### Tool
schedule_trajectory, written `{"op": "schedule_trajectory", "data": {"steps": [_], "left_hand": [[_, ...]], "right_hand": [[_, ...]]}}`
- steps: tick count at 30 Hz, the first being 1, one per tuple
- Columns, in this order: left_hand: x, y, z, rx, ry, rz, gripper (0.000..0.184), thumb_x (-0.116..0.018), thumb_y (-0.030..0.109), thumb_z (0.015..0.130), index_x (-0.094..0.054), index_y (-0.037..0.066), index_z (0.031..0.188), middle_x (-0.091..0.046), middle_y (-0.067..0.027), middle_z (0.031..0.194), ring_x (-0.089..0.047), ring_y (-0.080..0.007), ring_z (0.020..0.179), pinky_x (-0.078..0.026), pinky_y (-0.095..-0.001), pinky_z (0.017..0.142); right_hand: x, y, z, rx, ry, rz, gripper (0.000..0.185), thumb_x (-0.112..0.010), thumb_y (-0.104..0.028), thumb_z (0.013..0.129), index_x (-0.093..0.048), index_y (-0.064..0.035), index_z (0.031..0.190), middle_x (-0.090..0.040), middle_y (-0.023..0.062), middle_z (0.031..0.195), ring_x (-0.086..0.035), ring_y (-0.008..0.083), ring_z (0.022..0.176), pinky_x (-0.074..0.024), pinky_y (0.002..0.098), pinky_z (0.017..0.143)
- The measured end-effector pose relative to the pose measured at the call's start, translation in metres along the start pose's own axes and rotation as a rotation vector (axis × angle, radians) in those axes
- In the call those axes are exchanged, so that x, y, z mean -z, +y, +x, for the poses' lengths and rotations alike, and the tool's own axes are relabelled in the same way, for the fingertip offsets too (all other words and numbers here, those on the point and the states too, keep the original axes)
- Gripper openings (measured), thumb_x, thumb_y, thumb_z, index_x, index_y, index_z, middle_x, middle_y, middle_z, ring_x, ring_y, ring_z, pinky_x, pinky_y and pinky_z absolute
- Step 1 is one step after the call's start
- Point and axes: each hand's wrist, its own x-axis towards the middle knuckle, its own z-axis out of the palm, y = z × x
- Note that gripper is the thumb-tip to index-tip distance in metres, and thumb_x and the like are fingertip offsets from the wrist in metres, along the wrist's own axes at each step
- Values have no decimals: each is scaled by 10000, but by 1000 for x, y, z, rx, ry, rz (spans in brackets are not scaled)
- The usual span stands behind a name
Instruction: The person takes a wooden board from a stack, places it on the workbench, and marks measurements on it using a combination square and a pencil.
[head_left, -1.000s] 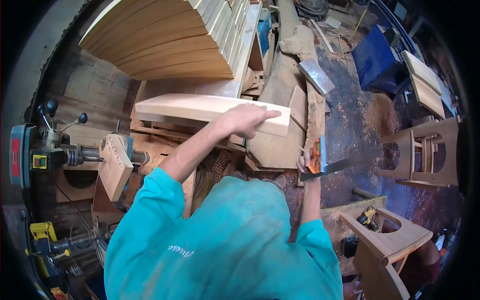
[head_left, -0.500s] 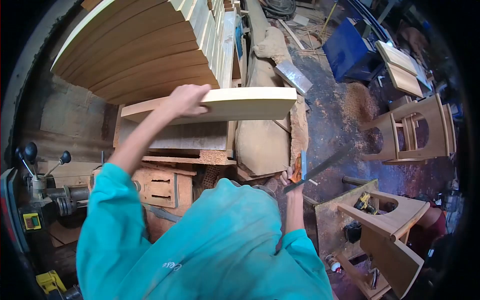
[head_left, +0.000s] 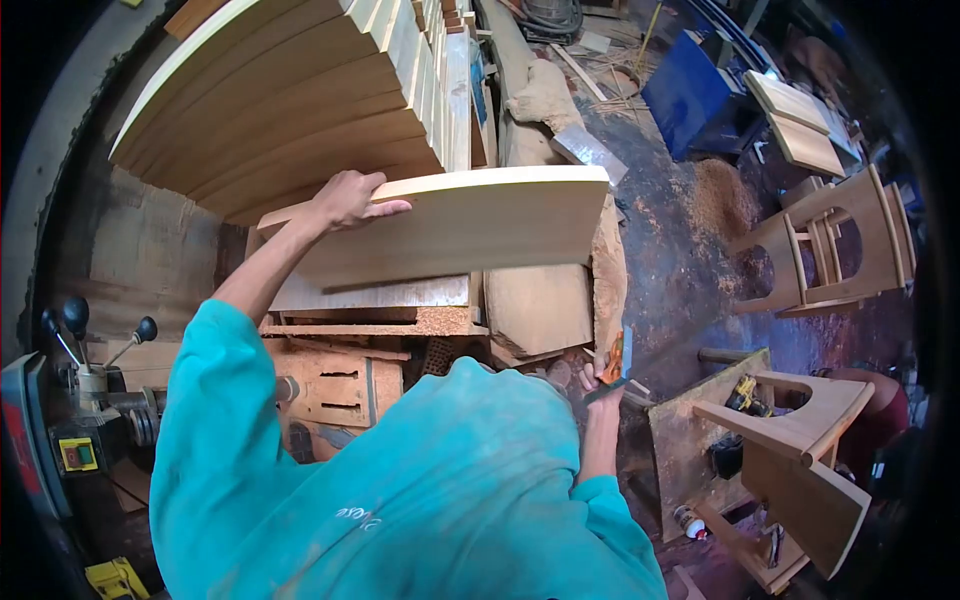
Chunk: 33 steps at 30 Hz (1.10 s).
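Note:
My left hand (head_left: 350, 201) grips the upper edge of a pale wooden board (head_left: 480, 225), thumb on its face and fingers over the top. The board is tilted up on its long edge, its broad face toward me, over the light-topped bench (head_left: 375, 294). Low on the right, my right hand (head_left: 603, 383) is closed round a tool with an orange handle (head_left: 615, 358). The tool's dark blade is mostly hidden or seen edge-on. Behind the board stands a stack of similar curved boards (head_left: 290, 110).
A drill press (head_left: 95, 400) stands at the left. At the right are wooden stool frames (head_left: 825, 245), a blue box (head_left: 695, 95) and a yellow drill (head_left: 745, 395). A metal block (head_left: 590, 152) lies on the log slab. Part of another person (head_left: 875, 410) shows at the far right.
The board, lying flatter a second ago, is now tilted up with its face toward me. My left hand has moved left along it. The tool's blade has turned and shows less.

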Motion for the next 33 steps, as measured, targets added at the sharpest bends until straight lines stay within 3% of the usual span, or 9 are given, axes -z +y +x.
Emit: {"op": "schedule_trajectory", "data": {"steps": [4,7,12,19,22,26,28,30,33], "left_hand": [[-10,3,12,65,-271,-286,668,-567,638,818,-558,-12,662,-555,-189,581,-547,-318,558,-455,-429,599],[-10,21,4,24,-240,-284,630,-593,603,822,-583,-17,709,-542,-181,570,-537,-282,536,-456,-407,569],[33,69,-3,24,-200,-359,593,-615,564,825,-565,-15,708,-531,-171,563,-543,-259,517,-455,-379,539],[43,144,-15,33,245,-805,612,-569,613,837,-612,3,817,-502,-34,615,-472,-80,622,-408,-275,540],[18,171,-46,153,508,-752,746,-461,733,813,-590,-2,790,-487,-35,608,-435,-97,590,-376,-292,514],[-47,200,-113,322,947,-769,695,-367,660,902,-565,-2,833,-548,-6,644,-493,-122,589,-394,-306,521],[-47,246,-127,446,1118,-1021,647,-340,595,944,-570,-10,968,-604,-37,817,-567,-156,726,-458,-318,624],[-78,268,-140,470,1170,-1281,664,-320,580,953,-400,17,1295,-489,-84,1270,-487,-201,1158,-436,-362,945],[-93,308,-142,761,1392,-1466,688,-322,591,948,-362,21,1331,-460,-87,1306,-469,-221,1181,-420,-368,979]], "right_hand": [[4,-14,-10,38,132,-47,292,-533,-381,897,-513,-116,773,-478,53,601,-360,158,428,-309,284,393],[3,-20,-10,99,291,-156,286,-465,-363,930,-528,-109,815,-450,41,590,-355,155,423,-304,275,396],[-11,-31,2,208,165,-18,277,-467,-331,930,-515,-93,797,-452,48,594,-366,154,436,-320,274,399],[20,-71,19,130,156,-49,302,-421,-369,940,-542,-142,780,-473,53,554,-379,170,408,-308,290,372],[22,-92,31,91,236,-78,304,-424,-386,937,-513,-148,770,-459,45,544,-361,169,390,-296,285,361],[35,-119,59,37,269,-92,268,-440,-354,928,-497,-150,764,-445,37,537,-335,159,376,-261,281,343],[30,-126,71,-21,262,-135,253,-447,-339,923,-493,-151,760,-442,34,535,-329,157,373,-249,280,340],[9,-132,90,-54,438,-222,244,-452,-310,920,-479,-150,738,-435,30,528,-318,151,368,-232,279,337],[-3,-133,112,-141,439,-312,265,-467,-309,921,-468,-149,710,-438,33,524,-306,148,365,-225,275,337]]}}
